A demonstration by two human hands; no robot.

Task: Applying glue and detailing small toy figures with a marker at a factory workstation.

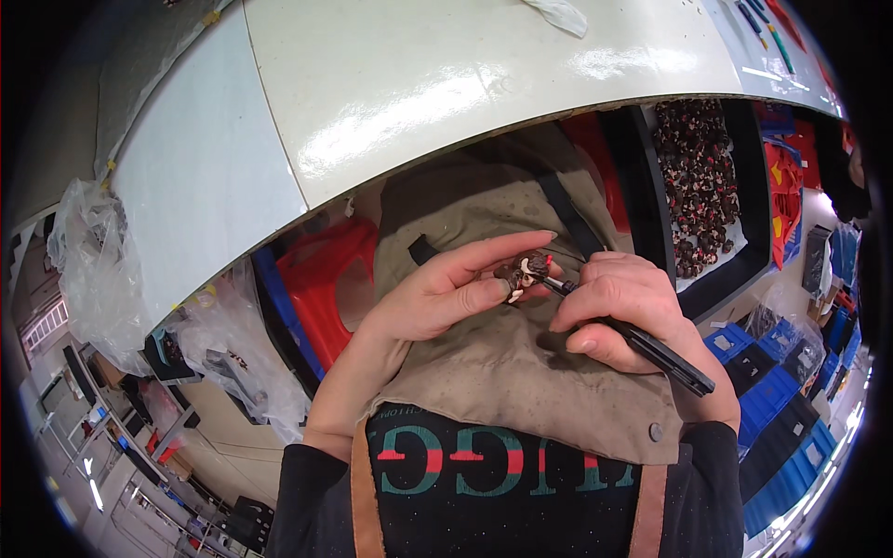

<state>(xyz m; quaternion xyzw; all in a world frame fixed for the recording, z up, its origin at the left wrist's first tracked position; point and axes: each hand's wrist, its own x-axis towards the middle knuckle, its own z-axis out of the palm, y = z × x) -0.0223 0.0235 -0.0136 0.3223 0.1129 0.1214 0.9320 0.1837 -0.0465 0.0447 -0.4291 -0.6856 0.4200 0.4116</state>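
Observation:
My left hand (451, 284) pinches a small doll-like figurine (526, 270) between thumb and fingers, above my lap. The figurine is dark brown with a pale face part and a red spot. My right hand (621, 302) is wrapped round a slim black-handled tool (659, 355), whose exact kind I cannot make out. Its thin tip points left and reaches the figurine's pale part, apparently touching it. My left fingers hide part of the figurine. A brown apron (521, 372) lies beneath both hands.
A glossy pale table (391, 102) curves across in front. To the right stands a black tray (755, 232) with many similar small brown figurines (693, 186) on white lining. Red plastic (326, 279) shows at left, near clear plastic bags (102, 270). Blue crates (777, 409) stand far right.

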